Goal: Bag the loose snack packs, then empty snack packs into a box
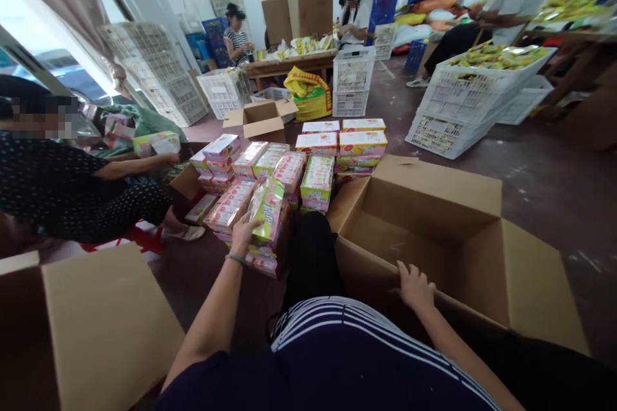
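My left hand [242, 234] grips a green wrapped packet [268, 209], tilted up off a stack of pink and green packets [289, 170] on the floor in front of me. My right hand [415, 287] rests on the near rim of a large open cardboard box [482, 257] at my right, fingers curled over the edge. The inside of that box shows bare cardboard. My knee in dark trousers lies between the stack and the box.
Another cardboard box [96, 327] stands at my lower left. A seated person [62, 186] at left holds a packet. A small open box [260, 119], white crates [463, 99] and a yellow bag [308, 93] stand beyond; other people work at a table [289, 64].
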Action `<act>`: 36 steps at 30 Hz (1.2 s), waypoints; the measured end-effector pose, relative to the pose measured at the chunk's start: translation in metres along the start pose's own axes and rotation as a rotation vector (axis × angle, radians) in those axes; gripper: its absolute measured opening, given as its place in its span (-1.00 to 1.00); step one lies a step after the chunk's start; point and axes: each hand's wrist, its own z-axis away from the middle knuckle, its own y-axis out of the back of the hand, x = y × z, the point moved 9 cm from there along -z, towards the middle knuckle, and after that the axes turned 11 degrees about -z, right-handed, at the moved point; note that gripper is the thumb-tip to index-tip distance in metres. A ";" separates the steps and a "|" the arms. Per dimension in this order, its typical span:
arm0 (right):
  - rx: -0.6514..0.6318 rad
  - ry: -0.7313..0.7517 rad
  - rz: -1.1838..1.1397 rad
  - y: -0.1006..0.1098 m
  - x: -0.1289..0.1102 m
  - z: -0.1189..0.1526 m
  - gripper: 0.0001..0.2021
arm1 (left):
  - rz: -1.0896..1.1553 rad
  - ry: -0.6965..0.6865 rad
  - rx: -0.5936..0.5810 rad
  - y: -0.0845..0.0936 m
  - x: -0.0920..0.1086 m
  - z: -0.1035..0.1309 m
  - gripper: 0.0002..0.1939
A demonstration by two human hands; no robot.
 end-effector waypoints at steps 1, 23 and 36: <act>-0.029 -0.010 -0.029 -0.001 -0.001 -0.002 -0.23 | 0.165 -0.030 -0.057 -0.001 0.007 0.004 -0.22; 0.789 0.710 -0.193 0.240 -0.013 -0.043 -0.83 | 0.125 -0.391 -1.272 -0.354 0.319 0.110 -0.24; 0.643 0.819 -0.464 0.232 0.005 -0.018 -0.88 | -0.024 -0.191 -1.823 -0.441 0.267 0.139 -0.44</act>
